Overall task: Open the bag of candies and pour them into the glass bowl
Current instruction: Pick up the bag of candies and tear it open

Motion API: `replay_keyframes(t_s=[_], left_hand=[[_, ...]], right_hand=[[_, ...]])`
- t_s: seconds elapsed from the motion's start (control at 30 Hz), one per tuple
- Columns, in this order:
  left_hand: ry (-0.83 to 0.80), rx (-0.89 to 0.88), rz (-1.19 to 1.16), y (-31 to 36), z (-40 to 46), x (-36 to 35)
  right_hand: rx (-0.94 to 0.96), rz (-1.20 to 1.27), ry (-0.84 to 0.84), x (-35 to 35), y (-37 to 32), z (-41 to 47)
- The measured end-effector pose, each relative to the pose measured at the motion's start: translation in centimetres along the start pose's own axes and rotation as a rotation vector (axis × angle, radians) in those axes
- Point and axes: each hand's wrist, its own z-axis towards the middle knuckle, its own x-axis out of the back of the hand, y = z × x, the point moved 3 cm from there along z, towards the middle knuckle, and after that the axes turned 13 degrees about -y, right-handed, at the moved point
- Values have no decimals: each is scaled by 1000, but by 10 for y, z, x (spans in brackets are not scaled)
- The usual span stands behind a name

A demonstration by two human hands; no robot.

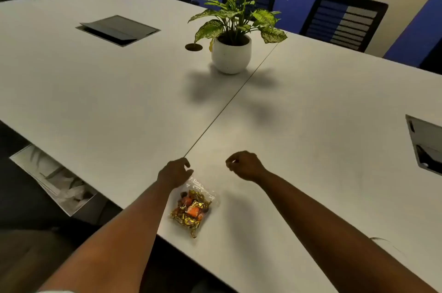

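Note:
A clear plastic bag of candies [192, 209], gold and orange wrappers inside, lies flat on the grey table [299, 130] near its front edge. My left hand [174, 173] hovers just beyond the bag's top edge, fingers loosely bent and apart, holding nothing; whether it touches the bag's corner I cannot tell. My right hand [244, 165] is off to the right of the bag, apart from it, fingers curled into a loose fist with nothing in them. No glass bowl shows in this view.
A potted plant in a white pot [231, 54] stands mid-table by the seam. Cable hatches sit at far left [118, 29] and the right edge [425, 143]. A small round grommet [193, 47] lies beside the pot. Black chairs [344, 21] line the far side.

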Motion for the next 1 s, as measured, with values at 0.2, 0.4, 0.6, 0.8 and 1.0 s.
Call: replay_keyframes(t_s=[0.2, 0.4, 0.6, 0.8, 1.0], left_hand=[[28, 74, -105, -17, -7, -23], [103, -8, -246, -15, -8, -28], [27, -168, -528, 1, -13, -27], [22, -238, -673, 20, -16, -19], [9, -340, -728, 53, -15, -11]], right_hand=[[-33, 54, -193, -44, 10, 10], [-13, 15, -235, -65, 11, 17], [6, 169, -283, -59, 11, 16], [35, 355, -242, -35, 4, 8], [50, 417, -168, -1, 7, -3]])
